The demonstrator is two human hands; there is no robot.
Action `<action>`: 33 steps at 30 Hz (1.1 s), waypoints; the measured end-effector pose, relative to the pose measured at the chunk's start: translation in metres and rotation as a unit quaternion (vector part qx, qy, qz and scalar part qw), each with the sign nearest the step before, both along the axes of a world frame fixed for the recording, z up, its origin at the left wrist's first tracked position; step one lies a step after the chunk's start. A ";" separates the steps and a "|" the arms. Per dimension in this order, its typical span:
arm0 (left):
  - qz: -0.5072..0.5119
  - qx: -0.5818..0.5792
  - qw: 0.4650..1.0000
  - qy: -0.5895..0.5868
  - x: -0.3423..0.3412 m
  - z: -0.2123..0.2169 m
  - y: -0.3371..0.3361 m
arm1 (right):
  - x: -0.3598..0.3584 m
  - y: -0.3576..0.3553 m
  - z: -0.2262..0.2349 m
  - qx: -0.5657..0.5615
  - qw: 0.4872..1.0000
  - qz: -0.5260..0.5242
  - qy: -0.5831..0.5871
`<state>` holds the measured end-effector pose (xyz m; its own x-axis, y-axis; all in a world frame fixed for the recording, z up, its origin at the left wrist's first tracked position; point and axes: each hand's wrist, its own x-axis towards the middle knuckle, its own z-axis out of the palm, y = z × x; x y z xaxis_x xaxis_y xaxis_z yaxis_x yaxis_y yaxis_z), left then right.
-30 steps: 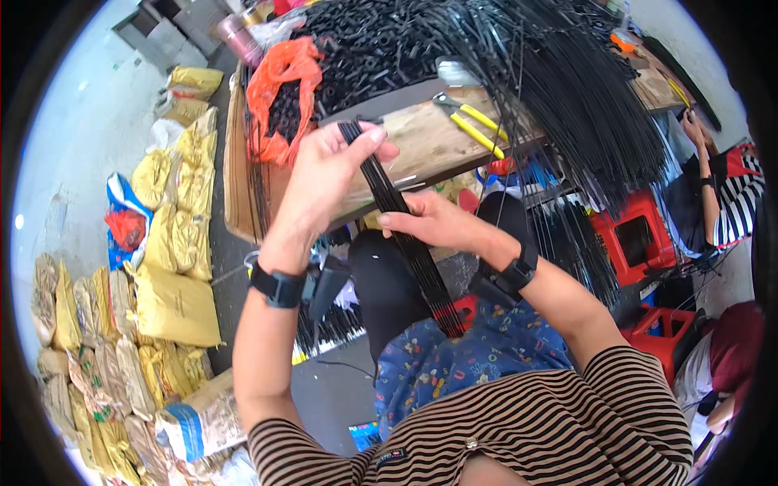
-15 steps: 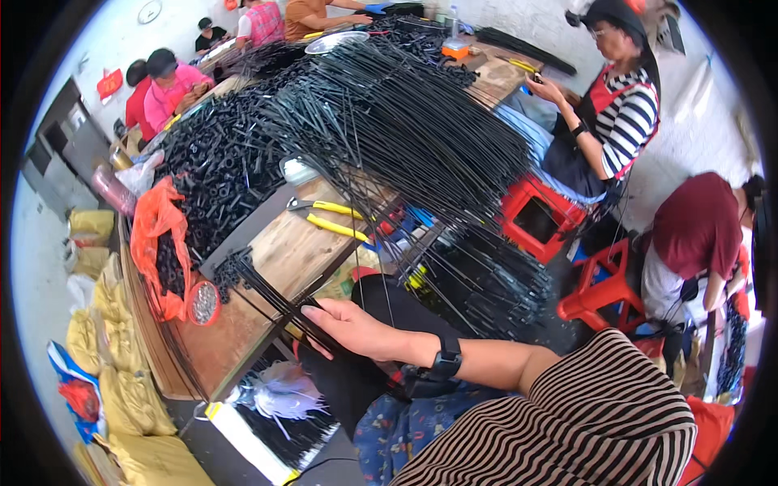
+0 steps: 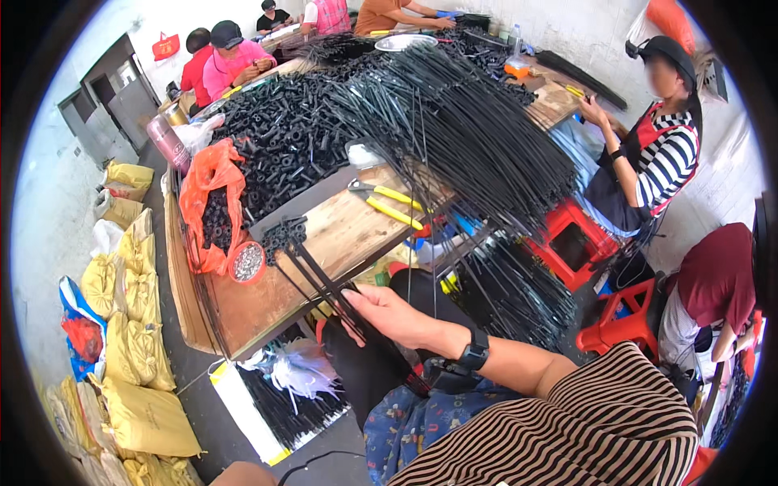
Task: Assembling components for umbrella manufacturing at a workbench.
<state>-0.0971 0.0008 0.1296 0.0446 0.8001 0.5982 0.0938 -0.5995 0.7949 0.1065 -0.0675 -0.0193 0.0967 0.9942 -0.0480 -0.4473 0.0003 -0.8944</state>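
Note:
My right hand (image 3: 387, 314), a dark band on its wrist, is closed around a bundle of thin black rods (image 3: 321, 274), thumb on top. Small black fittings (image 3: 285, 233) cluster at the rods' far end, over the wooden table edge. The rods' near end runs down toward my lap, against dark cloth. Just beyond the hand, yellow-handled pliers (image 3: 389, 204) lie on a bare wooden board. A rounded patch of bare skin at the lower edge seems to belong to my left arm; the left hand itself is not shown.
Black tubular parts (image 3: 279, 121) and long black rods (image 3: 478, 130) heap the table (image 3: 340, 247). A red dish (image 3: 246, 262) of small metal pieces sits by an orange bag (image 3: 212, 190). Red stools (image 3: 620, 328) and co-workers are to the right; yellow sacks (image 3: 150, 413) line the left.
The whole scene has shifted right in the picture as the view turned. My right hand keeps its hold on the rods. A patch of bare skin now shows at the lower edge.

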 end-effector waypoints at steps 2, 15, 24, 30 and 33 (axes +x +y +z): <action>0.007 0.004 1.000 -0.005 -0.004 0.000 -0.002 | -0.002 0.003 0.001 0.001 1.000 0.014 -0.004; 0.021 0.019 0.999 0.014 -0.033 0.002 -0.025 | 0.000 -0.009 0.010 -0.009 1.000 -0.003 -0.029; -0.010 -0.035 0.996 -0.079 0.001 -0.043 -0.043 | -0.008 -0.005 0.003 0.026 0.999 -0.019 -0.034; -0.033 -0.071 0.993 -0.083 0.014 -0.065 -0.046 | 0.005 0.000 0.014 0.005 1.000 -0.006 -0.024; 0.001 -0.013 0.993 -0.120 0.019 -0.056 -0.030 | -0.001 -0.004 0.010 0.017 0.997 -0.007 -0.070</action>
<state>-0.0779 -0.0291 0.0738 -0.0977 0.8152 0.5708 -0.0998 -0.5787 0.8094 0.1059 -0.0717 -0.0091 0.1143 0.9934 0.0005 -0.3168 0.0369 -0.9478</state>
